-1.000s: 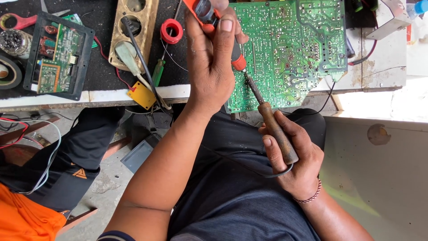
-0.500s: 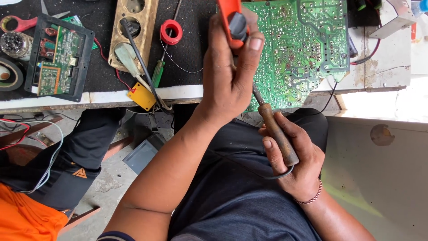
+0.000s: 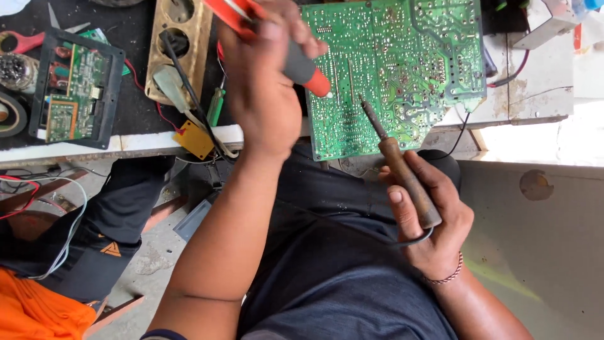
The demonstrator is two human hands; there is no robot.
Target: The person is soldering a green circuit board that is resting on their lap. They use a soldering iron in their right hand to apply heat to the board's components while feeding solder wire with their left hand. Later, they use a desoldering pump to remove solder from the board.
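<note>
1. At the bench edge above my lap, my left hand (image 3: pixel 267 94) was wrapped tight around a desoldering pump (image 3: pixel 296 60), a smooth orange and grey plastic tube whose pale nozzle rested against the green circuit board (image 3: pixel 402 56).
2. My right hand (image 3: pixel 431 220) was curled shut round the worn, brown wooden handle of a soldering iron (image 3: pixel 402 167); its thin dark metal shaft slanted up, the tip meeting the board just right of the pump's nozzle.
3. The board lay flat and rectangular, solder side up, speckled with shiny joints and fine traces, its lower corner overhanging the table (image 3: pixel 535 94).
4. A grey cord looped from the iron's handle under my palm.
5. To the left sat a smaller circuit board in a black plastic frame (image 3: pixel 75 88), a brass-coloured plate with round holes (image 3: pixel 179 44), and a yellow block (image 3: pixel 194 140) on red wires.
</note>
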